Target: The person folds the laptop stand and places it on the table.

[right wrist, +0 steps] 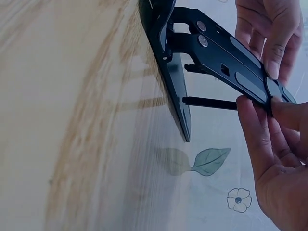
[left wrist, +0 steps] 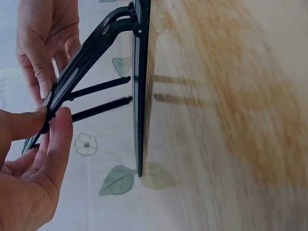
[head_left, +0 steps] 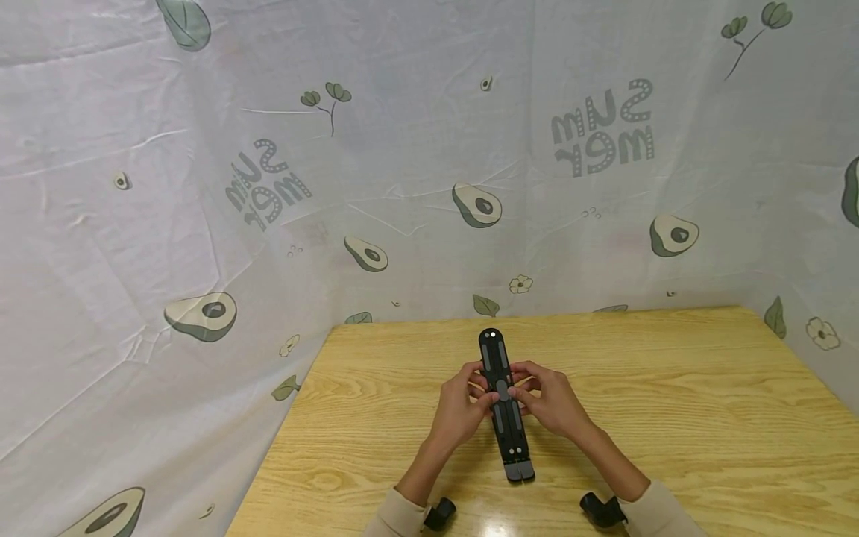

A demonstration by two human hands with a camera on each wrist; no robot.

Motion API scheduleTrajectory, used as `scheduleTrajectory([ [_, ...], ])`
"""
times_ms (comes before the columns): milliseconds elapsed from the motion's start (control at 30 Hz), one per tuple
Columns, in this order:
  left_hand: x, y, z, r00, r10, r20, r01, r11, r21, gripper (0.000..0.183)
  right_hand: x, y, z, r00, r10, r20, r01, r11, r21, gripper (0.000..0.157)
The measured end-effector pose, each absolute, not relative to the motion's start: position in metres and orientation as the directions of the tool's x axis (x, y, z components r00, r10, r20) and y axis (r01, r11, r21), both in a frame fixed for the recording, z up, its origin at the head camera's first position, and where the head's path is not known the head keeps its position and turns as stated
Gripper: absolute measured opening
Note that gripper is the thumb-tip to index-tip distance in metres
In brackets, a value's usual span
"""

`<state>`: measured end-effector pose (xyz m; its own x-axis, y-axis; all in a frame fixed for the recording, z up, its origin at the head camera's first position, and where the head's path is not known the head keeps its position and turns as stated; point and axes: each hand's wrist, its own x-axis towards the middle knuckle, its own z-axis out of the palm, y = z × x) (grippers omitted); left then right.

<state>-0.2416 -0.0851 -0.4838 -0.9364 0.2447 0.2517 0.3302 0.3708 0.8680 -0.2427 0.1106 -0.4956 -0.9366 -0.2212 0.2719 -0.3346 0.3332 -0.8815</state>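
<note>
A black folding laptop stand (head_left: 511,436) with grey pads stands on the wooden table, its long axis pointing away from me. In the left wrist view its upper arms (left wrist: 82,60) slope up from the flat base (left wrist: 139,106), and thin struts (left wrist: 103,108) run between them. My left hand (head_left: 458,406) pinches the left edge of the raised part, thumb on top and fingers beneath. From the other side my right hand (head_left: 553,400) pinches it the same way, its thumb by the round middle pad (right wrist: 275,89). Some fingertips are hidden under the stand.
The wood-grain table (head_left: 671,388) reaches back to a pale curtain (head_left: 403,164) printed with avocados, leaves and flowers. This cloth also hangs along the left and right sides. Black wrist mounts (head_left: 439,514) sit by both sleeves.
</note>
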Motion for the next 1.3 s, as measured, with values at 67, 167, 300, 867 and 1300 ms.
scheduleTrajectory([
  [67,-0.242,-0.086,-0.483,-0.936,0.245,0.255,0.334,0.376,0.864,0.051,-0.242,0.112,-0.495,-0.941,-0.225,0.253,-0.318,0.333,-0.887,0.037],
  [167,-0.243,-0.087,-0.483,-0.933,0.244,0.264,0.341,0.373,0.863,0.049,-0.240,0.115,-0.496,-0.942,-0.239,0.237,-0.309,0.332,-0.892,0.034],
  [300,-0.246,-0.087,-0.483,-0.931,0.240,0.274,0.347,0.358,0.867,0.045,-0.238,0.119,-0.497,-0.937,-0.263,0.231,-0.312,0.329,-0.891,0.033],
  [867,-0.251,-0.088,-0.483,-0.934,0.213,0.288,0.346,0.326,0.880,0.041,-0.224,0.130,-0.511,-0.923,-0.354,0.150,-0.266,0.308,-0.913,0.022],
  [1300,-0.262,-0.089,-0.475,-0.924,0.211,0.318,0.368,0.269,0.890,0.044,-0.218,0.128,-0.500,-0.905,-0.408,0.116,-0.261,0.320,-0.911,0.028],
])
